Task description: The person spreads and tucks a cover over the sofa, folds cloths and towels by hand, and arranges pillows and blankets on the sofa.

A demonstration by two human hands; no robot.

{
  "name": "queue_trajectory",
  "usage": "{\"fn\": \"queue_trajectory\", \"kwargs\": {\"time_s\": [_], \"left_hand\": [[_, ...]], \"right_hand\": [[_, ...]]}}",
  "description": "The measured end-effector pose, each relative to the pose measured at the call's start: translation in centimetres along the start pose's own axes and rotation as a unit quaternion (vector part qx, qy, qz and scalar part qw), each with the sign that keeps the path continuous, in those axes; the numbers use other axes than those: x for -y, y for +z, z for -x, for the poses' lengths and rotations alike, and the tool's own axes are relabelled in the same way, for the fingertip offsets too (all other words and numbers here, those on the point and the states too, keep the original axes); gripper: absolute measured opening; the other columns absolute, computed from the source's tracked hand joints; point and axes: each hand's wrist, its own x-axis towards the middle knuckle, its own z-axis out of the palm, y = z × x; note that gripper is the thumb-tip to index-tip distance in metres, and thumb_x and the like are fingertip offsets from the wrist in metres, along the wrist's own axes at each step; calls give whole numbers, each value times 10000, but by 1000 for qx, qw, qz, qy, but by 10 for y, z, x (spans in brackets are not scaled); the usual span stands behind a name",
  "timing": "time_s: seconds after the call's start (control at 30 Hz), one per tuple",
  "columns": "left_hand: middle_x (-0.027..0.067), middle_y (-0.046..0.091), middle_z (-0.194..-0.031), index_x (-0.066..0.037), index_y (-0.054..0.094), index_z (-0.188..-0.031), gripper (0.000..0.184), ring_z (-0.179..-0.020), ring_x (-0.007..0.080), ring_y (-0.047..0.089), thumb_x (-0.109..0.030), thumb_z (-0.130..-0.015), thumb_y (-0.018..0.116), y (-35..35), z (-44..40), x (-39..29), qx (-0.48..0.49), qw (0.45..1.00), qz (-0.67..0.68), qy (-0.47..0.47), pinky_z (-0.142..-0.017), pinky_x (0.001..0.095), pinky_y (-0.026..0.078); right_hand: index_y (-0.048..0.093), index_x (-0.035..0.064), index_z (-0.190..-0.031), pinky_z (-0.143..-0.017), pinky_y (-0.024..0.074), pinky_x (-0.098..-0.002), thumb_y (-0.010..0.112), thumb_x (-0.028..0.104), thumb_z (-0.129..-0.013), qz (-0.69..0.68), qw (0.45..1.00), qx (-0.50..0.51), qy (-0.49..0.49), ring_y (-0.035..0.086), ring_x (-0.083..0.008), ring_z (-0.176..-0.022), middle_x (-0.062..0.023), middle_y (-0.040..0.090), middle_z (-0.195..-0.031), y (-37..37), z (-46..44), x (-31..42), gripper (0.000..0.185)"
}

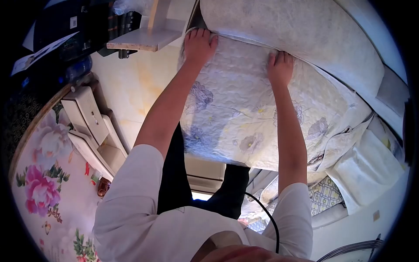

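A pale quilted sofa cover with grey-purple flower prints lies over the sofa seat in front of me. My left hand rests on its far left corner, fingers spread and thumb apart, close to the gap beside the backrest. Farther right, my right hand presses on the cover's back edge where it meets the sofa backrest. Its thumb stands apart from bent fingers, whose tips are partly hidden in the crease. Toward the right the cover is rumpled and folded.
On the left stand a small cream drawer unit and a flower-printed surface. A wooden-edged shelf juts out near my left hand. To the right lie a pale cushion and a patterned cloth. A black cable hangs by my body.
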Motion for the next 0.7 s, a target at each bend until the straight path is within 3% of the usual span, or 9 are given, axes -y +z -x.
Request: {"fn": "queue_trajectory", "kwargs": {"time_s": [0.1,0.17,0.23,0.3,0.4,0.47,0.5,0.6,0.7], "left_hand": [[70,608,-886,-77,630,-848,326,-937,247,516,-345,-807,448,4,-1,-3,-28,1000,6,9,-851,385,346],[64,615,-884,-77,636,-845,324,-939,242,514,-333,-810,441,8,-2,-7,-5,1000,-4,-4,-845,386,345],[59,621,-883,-76,642,-841,323,-942,236,511,-320,-814,433,11,-7,-9,11,1000,-16,-12,-839,387,345],[88,617,-933,-67,645,-869,334,-931,244,512,-310,-820,421,7,-19,-5,151,986,-68,-29,-823,390,344],[128,607,-953,-32,628,-910,352,-950,270,508,-310,-824,429,8,-16,-7,113,988,-103,-23,-856,420,340],[148,600,-967,-15,615,-933,363,-972,285,502,-312,-824,437,10,-6,-23,43,993,-108,0,-873,432,340],[168,593,-981,2,602,-956,378,-995,300,497,-315,-824,445,9,4,-30,-13,993,-111,23,-890,444,340],[191,593,-949,24,601,-866,366,-941,310,541,-314,-818,471,-8,0,-32,18,1000,-8,19,-892,448,359],[184,596,-1007,7,595,-986,429,-986,309,530,-359,-830,434,20,-4,-23,46,998,0,44,-892,428,359]], "right_hand": [[540,-21,-1082,-969,313,-436,373,377,-853,-68,997,0,-29,458,-346,-1082,-208,526,-1130,6,-7,-6,489],[503,-7,-1158,-992,284,-440,312,412,-871,15,980,192,-38,421,-332,-1143,-190,501,-1190,21,-23,-15,543],[487,1,-1182,-1004,265,-440,297,425,-872,23,984,175,-33,401,-320,-1167,-181,486,-1215,38,-45,-17,559],[466,17,-1221,-1033,216,-439,306,454,-858,22,992,121,12,355,-310,-1212,-165,460,-1257,39,-52,-4,591],[486,22,-1207,-1032,225,-441,353,458,-840,74,983,154,73,383,-337,-1184,-171,475,-1241,16,-30,16,585],[518,17,-1166,-1008,263,-454,401,386,-843,70,995,75,19,420,-356,-1144,-172,505,-1204,15,-14,38,504],[590,-3,-1013,-937,339,-454,456,290,-832,41,997,-68,-13,513,-372,-994,-214,581,-1022,15,-10,44,369],[553,-8,-1103,-988,302,-429,429,320,-847,-89,990,95,-49,472,-327,-1099,-177,537,-1155,1,-12,45,434],[560,3,-1104,-983,316,-415,412,377,-848,-108,984,105,-97,484,-310,-1094,-179,540,-1151,15,-17,50,477]]}}
